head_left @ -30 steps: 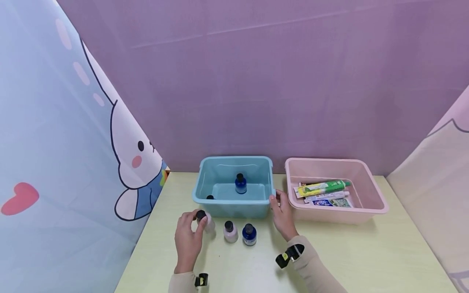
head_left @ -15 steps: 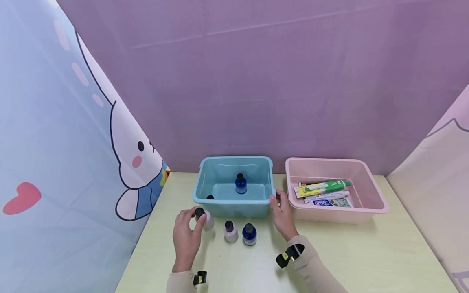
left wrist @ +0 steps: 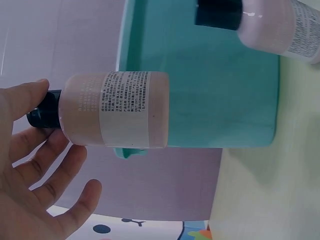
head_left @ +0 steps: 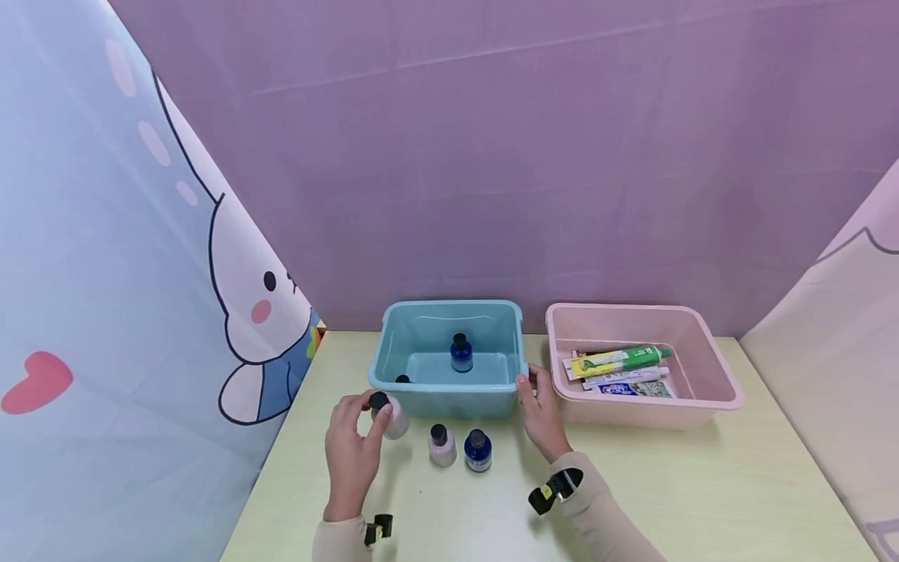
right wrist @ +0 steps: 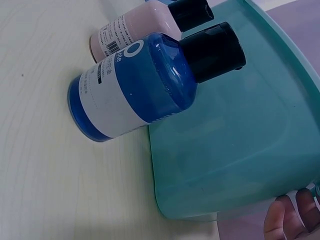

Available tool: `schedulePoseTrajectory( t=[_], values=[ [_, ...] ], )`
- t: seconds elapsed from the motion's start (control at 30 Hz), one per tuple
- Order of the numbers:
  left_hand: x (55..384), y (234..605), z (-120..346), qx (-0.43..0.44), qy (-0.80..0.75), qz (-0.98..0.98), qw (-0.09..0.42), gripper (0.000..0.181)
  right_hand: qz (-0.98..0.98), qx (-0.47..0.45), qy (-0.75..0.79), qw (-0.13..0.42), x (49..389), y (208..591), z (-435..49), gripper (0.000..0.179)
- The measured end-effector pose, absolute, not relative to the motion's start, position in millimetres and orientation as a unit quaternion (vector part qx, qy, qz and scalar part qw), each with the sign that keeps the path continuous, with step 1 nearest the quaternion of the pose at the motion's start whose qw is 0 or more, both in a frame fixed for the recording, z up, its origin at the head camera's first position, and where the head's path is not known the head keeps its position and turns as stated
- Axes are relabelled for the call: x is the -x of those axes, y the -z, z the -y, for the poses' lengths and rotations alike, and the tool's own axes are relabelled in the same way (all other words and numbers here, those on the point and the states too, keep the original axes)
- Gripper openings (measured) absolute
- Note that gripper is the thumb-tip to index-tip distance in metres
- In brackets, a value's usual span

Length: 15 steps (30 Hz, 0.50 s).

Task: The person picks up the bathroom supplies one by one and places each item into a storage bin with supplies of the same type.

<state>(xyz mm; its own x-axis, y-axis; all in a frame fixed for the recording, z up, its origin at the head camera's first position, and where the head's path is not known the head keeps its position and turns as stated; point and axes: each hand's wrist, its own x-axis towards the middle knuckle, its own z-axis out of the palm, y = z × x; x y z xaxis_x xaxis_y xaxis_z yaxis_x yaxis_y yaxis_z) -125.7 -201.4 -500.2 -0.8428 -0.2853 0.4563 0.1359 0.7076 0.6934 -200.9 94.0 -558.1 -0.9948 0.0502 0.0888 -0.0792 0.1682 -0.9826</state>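
My left hand (head_left: 353, 460) pinches the black cap of a small pale pink bottle (head_left: 397, 421) between thumb and fingers. In the left wrist view this bottle (left wrist: 125, 110) hangs upright in front of the teal bin, its label showing. My right hand (head_left: 544, 421) holds the front right corner of the teal bin (head_left: 449, 401), thumb at the rim. A blue bottle (head_left: 461, 355) stands inside the bin; near its front wall another black cap (head_left: 403, 378) peeks up, the rest hidden. In front of the bin stand a second pink bottle (head_left: 442, 448) and a blue bottle (head_left: 478, 453).
Right of the teal bin stands a pink bin (head_left: 653, 414) with several toothpaste tubes (head_left: 618, 361) in it. A purple curtain (head_left: 492, 172) rises behind the table (head_left: 674, 484). A printed blue cloth (head_left: 126, 297) hangs along the left side.
My left hand has moved slightly left and toward the bin, lifting the pink bottle a little. My right hand and both bins have kept their places.
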Motion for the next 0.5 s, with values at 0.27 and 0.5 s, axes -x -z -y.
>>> schedulePoseTrajectory(
  t=[0.27,0.5],
  values=[
    [126.0,492.5,201.0,-0.028,0.385,0.878,0.283,0.036,0.764,-0.009,-0.644,0.043,199.6,557.0,-94.5,0.053],
    [127.2,483.7,200.7,-0.016,0.386,0.875,0.290,0.036,0.768,-0.004,-0.639,0.039,199.9,557.4,-94.4,0.054]
  ],
)
